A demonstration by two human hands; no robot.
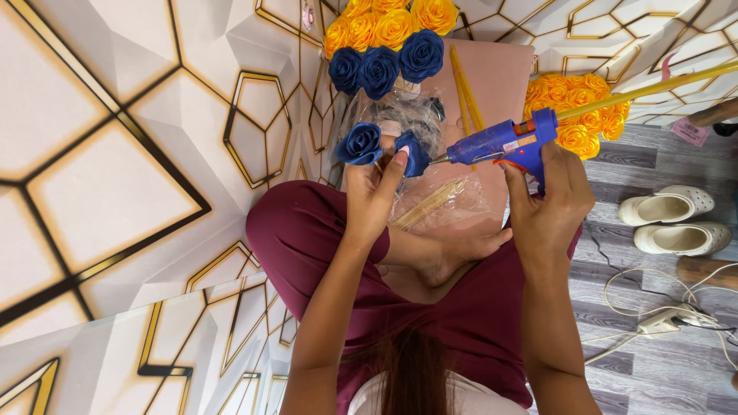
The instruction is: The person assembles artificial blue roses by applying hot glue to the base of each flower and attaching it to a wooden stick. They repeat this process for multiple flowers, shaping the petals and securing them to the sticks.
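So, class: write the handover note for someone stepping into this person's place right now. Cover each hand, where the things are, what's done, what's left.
Left hand: holds a blue paper rose and a blue piece beside it, thumb pressing the piece.
Right hand: grips the blue glue gun, nozzle at the piece, a yellow glue stick out its back.
Nearby: three finished blue roses and yellow roses ahead, more yellow roses to the right, wooden sticks in a plastic bag on the lap.
Done: several roses made.
Left: gluing the held piece; the sticks lie unused.
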